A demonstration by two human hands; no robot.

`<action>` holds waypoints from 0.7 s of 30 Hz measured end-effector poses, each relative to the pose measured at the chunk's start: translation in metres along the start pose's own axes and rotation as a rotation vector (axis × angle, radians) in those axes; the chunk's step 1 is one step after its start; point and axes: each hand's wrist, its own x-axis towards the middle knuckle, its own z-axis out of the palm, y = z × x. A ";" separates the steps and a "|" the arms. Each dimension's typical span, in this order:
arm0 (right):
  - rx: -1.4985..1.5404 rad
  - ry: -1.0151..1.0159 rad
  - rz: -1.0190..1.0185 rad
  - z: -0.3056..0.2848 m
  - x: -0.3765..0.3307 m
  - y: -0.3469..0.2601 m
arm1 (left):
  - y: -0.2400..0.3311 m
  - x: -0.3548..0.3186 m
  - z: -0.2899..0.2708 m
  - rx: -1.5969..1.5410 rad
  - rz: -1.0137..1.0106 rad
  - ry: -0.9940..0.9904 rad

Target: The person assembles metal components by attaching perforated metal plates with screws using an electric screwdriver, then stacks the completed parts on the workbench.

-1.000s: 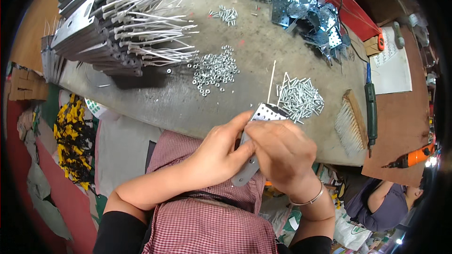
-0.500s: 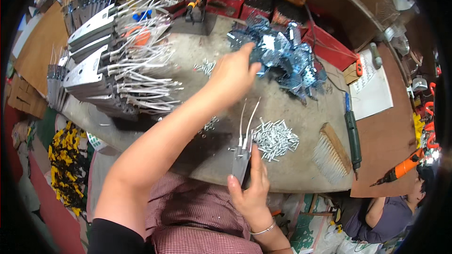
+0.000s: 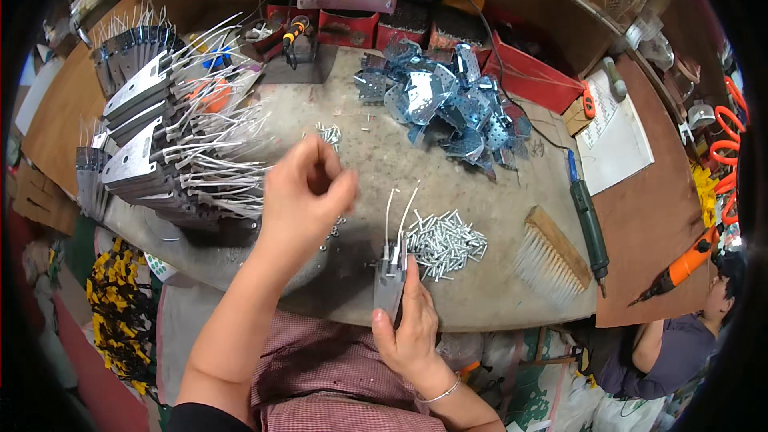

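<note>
- The left hand (image 3: 308, 192) has let go of the metal bracket (image 3: 390, 288), reached out to the far pile of plates (image 3: 448, 104), and now hangs closed, nearer the bracket.
- The right hand (image 3: 408, 328) alone now holds the bracket, stood upright with two wires pointing up.

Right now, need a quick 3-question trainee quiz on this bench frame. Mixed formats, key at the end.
1. True or false: the right hand holds a metal plate with two white wires standing up from it.
2. Multiple choice: the raised left hand is A) flat on the bench, B) above the bench with fingertips pinched together, C) gripping the brush.
3. What lies just right of the held plate on the bench?

Key: 1 true. 2 B. 3 a pile of small white parts.
</note>
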 end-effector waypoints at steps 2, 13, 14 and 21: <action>0.010 -0.020 0.037 0.000 -0.001 -0.004 | -0.005 -0.025 -0.017 -0.340 -0.205 -0.194; 0.052 0.036 0.077 0.005 -0.002 -0.002 | -0.014 -0.055 -0.065 0.607 0.379 -0.123; 0.054 0.029 0.067 0.005 -0.002 -0.003 | -0.013 -0.057 -0.071 0.648 0.415 -0.132; 0.031 0.027 0.045 0.004 -0.004 -0.004 | -0.010 -0.051 -0.056 0.928 0.453 -0.461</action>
